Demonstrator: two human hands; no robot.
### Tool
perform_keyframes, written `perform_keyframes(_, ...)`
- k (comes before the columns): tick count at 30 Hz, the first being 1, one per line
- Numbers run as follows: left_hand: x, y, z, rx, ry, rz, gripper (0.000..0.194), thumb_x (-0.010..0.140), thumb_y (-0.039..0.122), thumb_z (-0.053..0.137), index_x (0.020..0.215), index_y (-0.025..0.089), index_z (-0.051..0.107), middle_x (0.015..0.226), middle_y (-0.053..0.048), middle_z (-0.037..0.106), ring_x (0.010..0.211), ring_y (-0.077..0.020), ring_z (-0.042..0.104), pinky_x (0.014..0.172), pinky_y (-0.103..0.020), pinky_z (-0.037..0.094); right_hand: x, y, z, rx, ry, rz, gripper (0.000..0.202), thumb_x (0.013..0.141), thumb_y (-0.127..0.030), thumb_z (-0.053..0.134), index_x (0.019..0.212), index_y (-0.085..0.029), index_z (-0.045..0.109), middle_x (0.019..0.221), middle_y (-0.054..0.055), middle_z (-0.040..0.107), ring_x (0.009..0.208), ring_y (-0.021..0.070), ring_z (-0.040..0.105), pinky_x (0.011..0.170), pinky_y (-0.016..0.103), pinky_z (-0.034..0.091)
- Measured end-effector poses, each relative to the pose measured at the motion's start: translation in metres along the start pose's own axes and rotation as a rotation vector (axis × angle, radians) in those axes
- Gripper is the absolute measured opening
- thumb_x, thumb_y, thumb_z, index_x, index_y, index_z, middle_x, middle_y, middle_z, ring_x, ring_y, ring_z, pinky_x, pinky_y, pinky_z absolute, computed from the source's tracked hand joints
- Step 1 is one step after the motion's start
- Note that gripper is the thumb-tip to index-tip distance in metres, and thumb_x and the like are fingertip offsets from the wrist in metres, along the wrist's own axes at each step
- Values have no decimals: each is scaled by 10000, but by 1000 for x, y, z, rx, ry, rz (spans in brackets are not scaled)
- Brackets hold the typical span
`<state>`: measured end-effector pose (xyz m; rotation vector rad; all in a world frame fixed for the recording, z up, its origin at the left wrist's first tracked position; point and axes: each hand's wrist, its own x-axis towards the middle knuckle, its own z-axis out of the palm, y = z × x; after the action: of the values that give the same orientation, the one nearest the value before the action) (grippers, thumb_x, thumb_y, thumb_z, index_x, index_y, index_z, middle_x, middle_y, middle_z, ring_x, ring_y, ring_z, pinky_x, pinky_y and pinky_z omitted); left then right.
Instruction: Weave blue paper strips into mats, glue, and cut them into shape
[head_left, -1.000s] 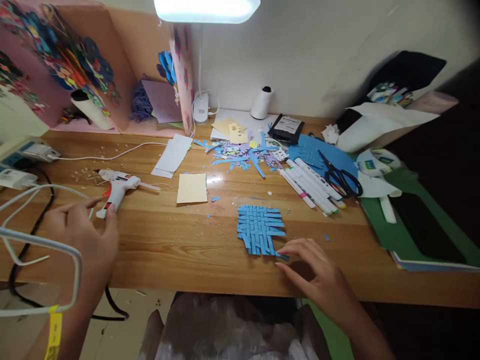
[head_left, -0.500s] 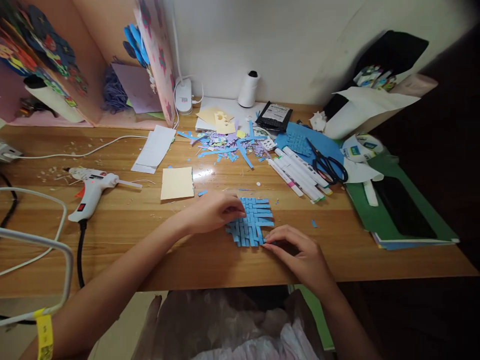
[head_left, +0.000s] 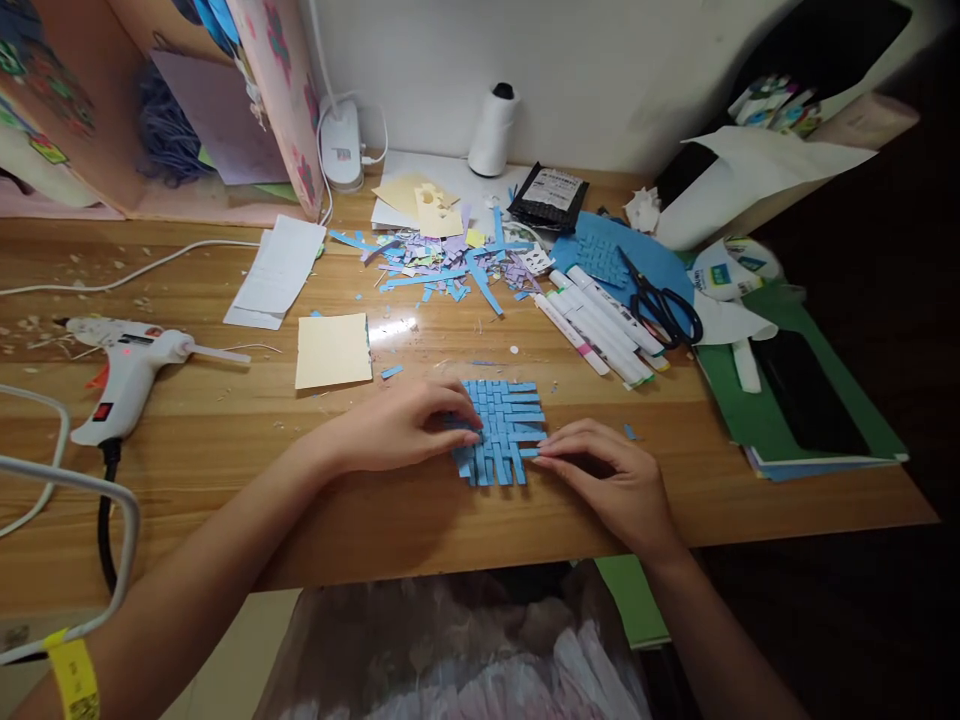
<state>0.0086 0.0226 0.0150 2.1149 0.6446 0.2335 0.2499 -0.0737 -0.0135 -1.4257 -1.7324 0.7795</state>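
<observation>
A woven mat of blue paper strips [head_left: 499,425] lies near the desk's front edge, with loose strip ends sticking out on its right and lower sides. My left hand [head_left: 409,425] rests at the mat's left side, thumb and fingers pinched on it and covering part of that edge. At the lower right, my right hand [head_left: 611,475] pinches the end of one blue strip [head_left: 531,453] between thumb and fingertips.
Left on the desk [head_left: 360,520] are a glue gun [head_left: 131,365] and a cream paper square [head_left: 334,350]. Paper scraps [head_left: 435,262], white markers [head_left: 600,325], black scissors [head_left: 664,310] and a green folder [head_left: 832,400] lie behind and right. A thread cone [head_left: 493,130] stands by the wall.
My right hand has moved slightly up along the mat's right side, and a strip end now shows at its fingertips. My left hand has shifted a little lower on the mat. The view has shifted.
</observation>
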Motion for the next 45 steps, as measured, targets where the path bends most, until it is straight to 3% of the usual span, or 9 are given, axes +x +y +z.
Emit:
perform_keyframes(4, -6, -1, -5, 3, -59, -1, 323, 762, 315, 668, 1064, 214, 614, 1078, -45, 579, 932, -172, 554, 819, -293, 427, -2, 1, 4, -62, 6, -45, 63, 780, -163, 661, 784, -225, 675, 798, 26, 665, 778, 174, 627, 725, 323, 503)
perform_keyframes(9, -10, -4, -8, -16, -89, 16, 411, 716, 274, 706, 1107, 223, 590, 1128, -49, 559, 971, -186, 546, 848, -310, 421, -2, 0, 6, -122, -3, -96, 76, 804, -174, 630, 819, -235, 672, 830, 35, 672, 801, 183, 634, 737, 337, 514)
perform_keyframes(15, -8, -4, -5, -27, -71, 34, 304, 741, 252, 675, 1035, 209, 613, 1079, -45, 565, 919, -165, 551, 786, -284, 437, -3, -3, 7, -180, 17, -87, 97, 805, -156, 626, 833, -240, 665, 835, 24, 667, 798, 173, 629, 741, 325, 508)
perform_keyframes(19, -5, -1, 2, 93, -26, 31, 233, 750, 202, 639, 981, 183, 613, 991, -39, 571, 822, -150, 540, 684, -254, 428, -3, -2, 7, -200, 3, -96, 107, 809, -149, 619, 857, -236, 660, 855, 29, 656, 821, 175, 620, 756, 328, 503)
perform_keyframes(24, -1, 3, 9, 277, 33, 79, 215, 724, 106, 555, 919, 176, 611, 969, -36, 576, 848, -165, 539, 691, -262, 411, -2, 0, 7, -245, -23, -124, 114, 828, -157, 590, 879, -238, 653, 874, 37, 643, 841, 181, 606, 759, 340, 502)
perform_keyframes(31, -1, 12, 14, 549, -19, 93, 199, 766, 172, 513, 938, 175, 613, 921, -37, 592, 820, -196, 542, 664, -309, 393, 1, -7, 5, -357, -20, -230, 173, 817, -154, 598, 941, -253, 666, 924, 50, 639, 894, 209, 570, 790, 387, 476)
perform_keyframes(34, 0, 14, 17, 629, -20, 110, 178, 781, 180, 500, 921, 167, 610, 891, -35, 593, 798, -198, 540, 653, -317, 387, 8, -12, 5, -413, -93, -299, 178, 818, -172, 609, 971, -240, 667, 933, 52, 656, 905, 216, 542, 796, 393, 472)
perform_keyframes(38, 0, 14, 20, 678, 6, 124, 108, 806, 202, 495, 842, 165, 591, 858, -29, 582, 767, -187, 532, 605, -313, 364, 15, -16, 7, -512, -184, -364, 161, 831, -185, 596, 970, -204, 676, 925, 58, 676, 888, 221, 522, 779, 395, 472)
perform_keyframes(45, 0, 12, 24, 685, 23, 133, 76, 815, 203, 503, 780, 170, 562, 831, -21, 572, 749, -177, 522, 529, -304, 305, 16, -18, 11, -575, -181, -442, 141, 844, -151, 571, 922, -158, 687, 862, 72, 688, 855, 218, 533, 745, 368, 491)
